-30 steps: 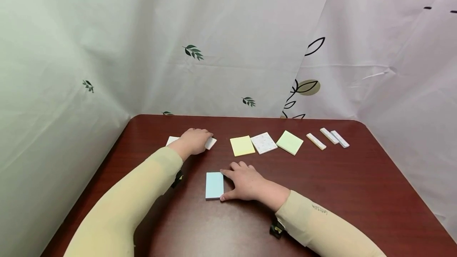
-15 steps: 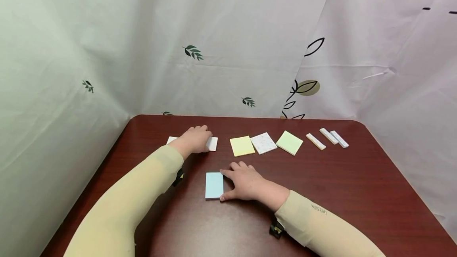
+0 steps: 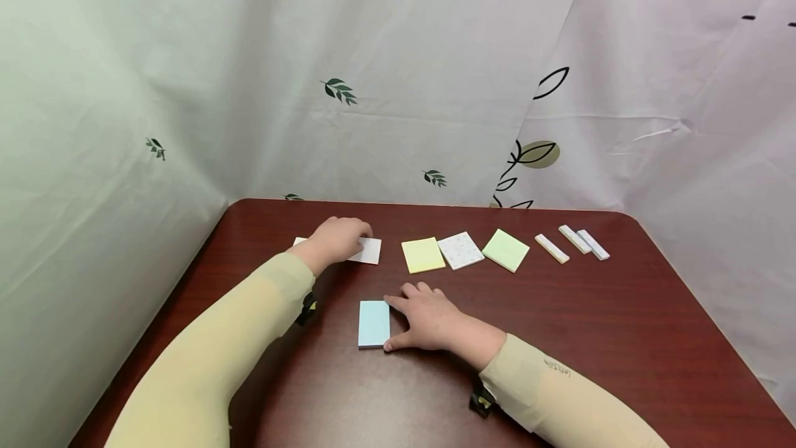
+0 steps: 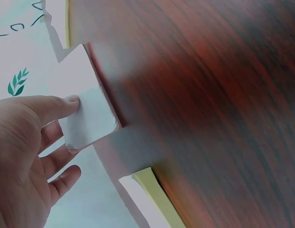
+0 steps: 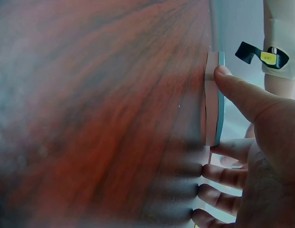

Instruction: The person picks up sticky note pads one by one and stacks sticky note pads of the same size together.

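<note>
At the back left, my left hand (image 3: pixel 334 237) pinches a white sticky-note pad (image 3: pixel 370 252). In the left wrist view the thumb lies on top of this pad (image 4: pixel 93 111), with fingers behind its edge. Beside it to the left, another pale pad (image 3: pixel 299 240) is mostly hidden by the hand; the left wrist view shows a pad with a yellow edge (image 4: pixel 159 202) there. Front centre, a light blue pad (image 3: pixel 374 324) lies flat. Against its right side rests my right hand (image 3: pixel 428 318), fingers spread, thumb and index finger touching its near and far corners.
Rightward along the back lie a yellow pad (image 3: pixel 423 255), a white patterned pad (image 3: pixel 461 250) and a light green pad (image 3: pixel 506 250). Three narrow strip pads (image 3: pixel 551 248) are farther right. A patterned curtain (image 3: pixel 385 123) hangs behind the dark red table (image 3: pixel 622 337).
My left hand has shifted slightly back and left on the white pad, showing more of it; the pad has turned a little straighter. The right hand and blue pad stay put.
</note>
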Tool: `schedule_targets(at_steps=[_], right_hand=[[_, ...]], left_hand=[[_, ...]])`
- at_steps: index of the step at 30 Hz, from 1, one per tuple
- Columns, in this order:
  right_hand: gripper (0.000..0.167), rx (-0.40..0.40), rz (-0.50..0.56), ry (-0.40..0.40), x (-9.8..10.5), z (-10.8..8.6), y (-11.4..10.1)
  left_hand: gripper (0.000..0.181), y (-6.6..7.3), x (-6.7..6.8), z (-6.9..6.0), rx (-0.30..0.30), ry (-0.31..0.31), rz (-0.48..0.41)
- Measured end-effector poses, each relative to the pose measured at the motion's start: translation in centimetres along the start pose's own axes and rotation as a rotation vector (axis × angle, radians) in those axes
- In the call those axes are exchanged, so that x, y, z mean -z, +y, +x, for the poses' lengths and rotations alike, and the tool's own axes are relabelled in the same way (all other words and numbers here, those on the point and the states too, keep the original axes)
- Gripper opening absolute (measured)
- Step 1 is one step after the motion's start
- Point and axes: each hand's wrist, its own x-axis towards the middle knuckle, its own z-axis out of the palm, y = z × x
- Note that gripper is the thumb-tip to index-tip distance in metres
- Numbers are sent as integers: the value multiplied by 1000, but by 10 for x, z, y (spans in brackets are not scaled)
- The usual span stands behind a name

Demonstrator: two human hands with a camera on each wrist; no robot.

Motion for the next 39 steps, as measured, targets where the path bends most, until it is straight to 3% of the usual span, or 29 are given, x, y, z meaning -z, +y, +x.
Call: schedule_targets(at_steps=[7, 13, 23, 30, 39], right_hand=[[85, -1, -1, -1, 1, -2, -1], [85, -3, -7, 4, 0, -2, 0], [85, -11, -13, 4, 0, -2, 1], [85, -13, -5, -5, 1, -3, 1], [85, -11, -6, 0, 1, -2, 0]], left_hand=[[21, -2, 0, -1, 35, 12, -114], [13, 2, 2, -10, 95, -41, -254], [51, -1, -5, -27, 153, -83, -556], [45, -2, -9, -45, 145, -39, -535], [39, -7, -18, -73, 166, -15, -640]])
